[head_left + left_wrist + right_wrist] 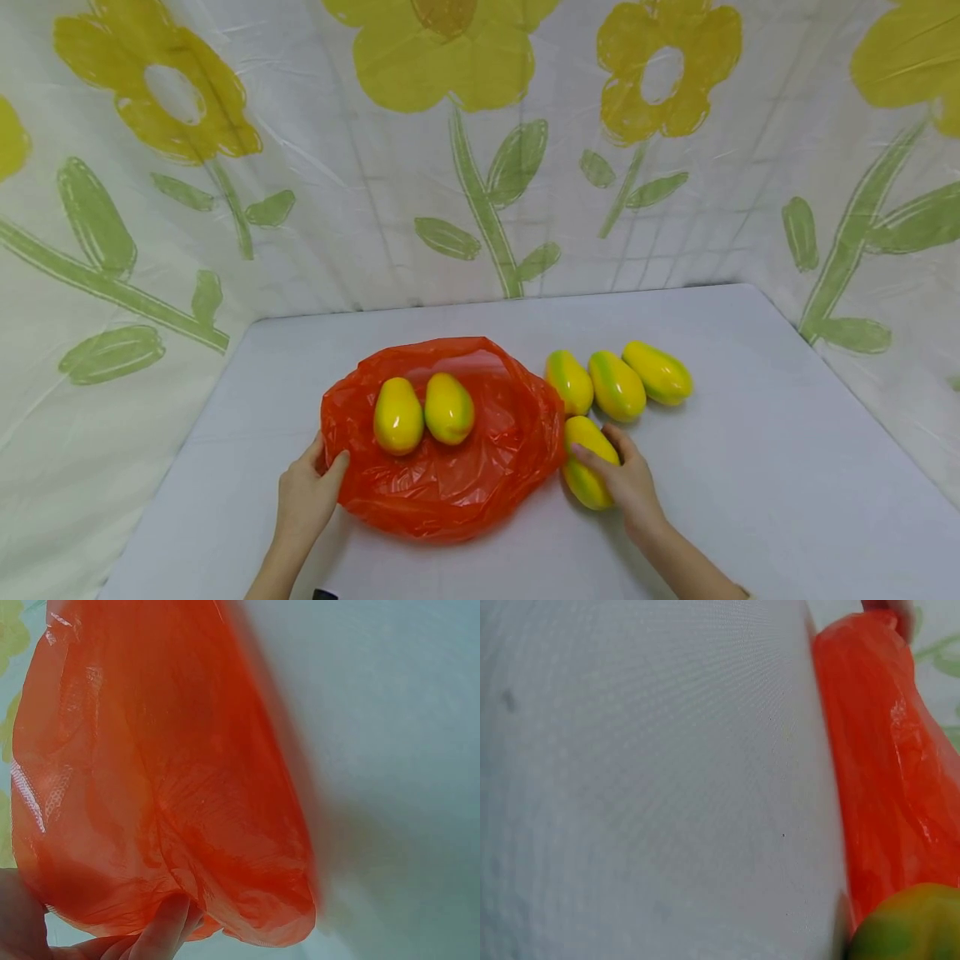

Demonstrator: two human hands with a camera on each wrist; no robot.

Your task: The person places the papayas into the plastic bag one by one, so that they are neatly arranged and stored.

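Observation:
A red plastic bag lies spread open on the table, with two glossy yellow papayas side by side inside it. My left hand pinches the bag's left rim between thumb and fingers. In the left wrist view, the fingers press against the thin red plastic. At the opposite rim, my right hand grips a yellow papaya with green streaks, thumb over its top. That papaya's end shows low in the right wrist view, beside the bag; the right fingers are hidden there.
Three more papayas sit in a row right of the bag, behind my right hand. The white table ends at a flower-printed curtain at the back and sides. A small black object shows at the bottom edge.

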